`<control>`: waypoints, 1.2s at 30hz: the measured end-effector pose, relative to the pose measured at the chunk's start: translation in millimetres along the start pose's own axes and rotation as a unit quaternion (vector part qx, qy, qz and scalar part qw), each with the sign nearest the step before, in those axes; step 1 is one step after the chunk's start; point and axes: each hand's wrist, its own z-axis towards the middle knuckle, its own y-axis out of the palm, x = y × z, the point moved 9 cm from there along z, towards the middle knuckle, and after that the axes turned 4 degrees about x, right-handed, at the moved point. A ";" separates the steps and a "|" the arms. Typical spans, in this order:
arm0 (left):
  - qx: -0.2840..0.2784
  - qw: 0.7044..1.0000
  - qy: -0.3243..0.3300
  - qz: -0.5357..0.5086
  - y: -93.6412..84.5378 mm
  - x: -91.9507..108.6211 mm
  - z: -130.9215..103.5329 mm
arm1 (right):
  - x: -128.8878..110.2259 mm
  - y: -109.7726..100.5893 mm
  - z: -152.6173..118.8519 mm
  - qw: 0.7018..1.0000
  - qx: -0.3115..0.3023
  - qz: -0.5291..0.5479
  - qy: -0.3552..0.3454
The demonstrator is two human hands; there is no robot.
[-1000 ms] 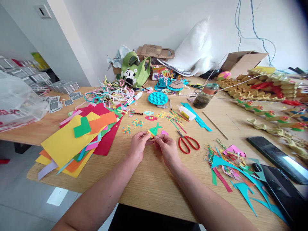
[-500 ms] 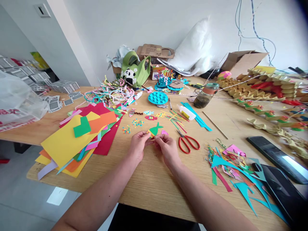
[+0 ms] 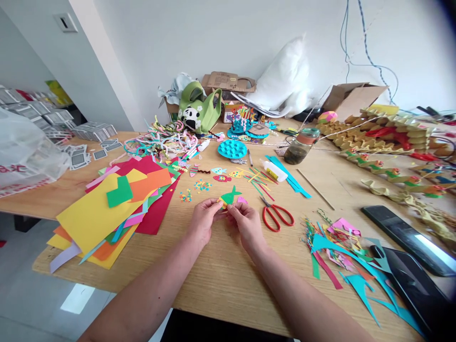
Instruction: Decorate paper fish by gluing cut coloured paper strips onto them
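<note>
Pinching the green paper fish [image 3: 228, 196] between them, the left hand [image 3: 204, 220] and right hand [image 3: 247, 223] could crease its thin body if their fingers pull unevenly; it is left of the red-handled scissors [image 3: 269, 205], and a leftward sweep could scatter the small paper dots [image 3: 203, 185]

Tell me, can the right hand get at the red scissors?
Likely yes: the red scissors lie just beside the right hand, with nothing visible between, though that hand and the left hand both hold the green fish.
</note>
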 end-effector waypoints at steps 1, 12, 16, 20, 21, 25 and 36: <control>-0.001 1.000 -0.001 0.001 0.3 -0.1 -0.2 | -0.2 -0.1 0.2 1.000 0.000 0.002 -0.002; -0.019 1.000 -0.009 -0.001 4.2 1.8 -0.8 | -6.5 -1.4 -0.4 1.000 -0.001 -0.012 -0.027; -0.017 1.000 -0.002 0.001 3.0 3.3 -0.3 | -6.7 -0.9 -0.9 0.999 -0.003 -0.016 -0.027; -0.023 1.000 0.004 0.013 3.5 4.2 -0.3 | -6.6 -0.9 -0.6 0.999 -0.007 -0.021 -0.029; -0.024 1.000 0.006 0.015 3.7 4.5 -0.3 | -6.8 -1.0 -0.5 0.999 -0.006 -0.021 -0.030; -0.025 0.999 0.012 0.022 3.6 4.9 0.0 | -7.2 -1.0 0.0 0.999 -0.005 -0.020 -0.032; -0.009 0.999 0.007 0.039 1.0 5.8 1.0 | -5.5 -0.9 -0.3 0.999 -0.005 -0.027 -0.034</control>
